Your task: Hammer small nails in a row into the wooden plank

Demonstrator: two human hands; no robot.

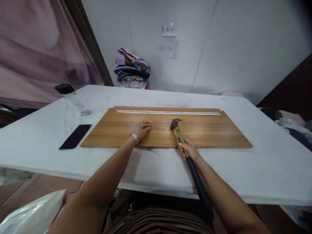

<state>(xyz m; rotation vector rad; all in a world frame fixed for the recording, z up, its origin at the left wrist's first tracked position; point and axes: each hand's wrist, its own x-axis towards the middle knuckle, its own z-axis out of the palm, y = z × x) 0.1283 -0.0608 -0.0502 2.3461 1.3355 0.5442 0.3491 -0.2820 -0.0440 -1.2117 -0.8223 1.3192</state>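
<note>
A hammer (179, 131) with a rusty claw head and a long handle, yellow near the head and black lower down, is in my right hand (188, 150), whose fingers wrap round the handle. The hammer head is over a brown wooden board (209, 133), just right of a short row of small nails (161, 129). At the left end of that row, my left hand (142, 129) rests on the board with its fingertips pinched at a nail, mostly hidden by the fingers. Left of this hand lie loose nails (122, 126).
Two white measuring strips (168, 112) run along the board's far side. The board lies on a white table (263, 169). To its left are a black phone (75, 136) and a clear bottle (75, 100) with a dark cap. Folded clothes (133, 69) are stacked by the wall.
</note>
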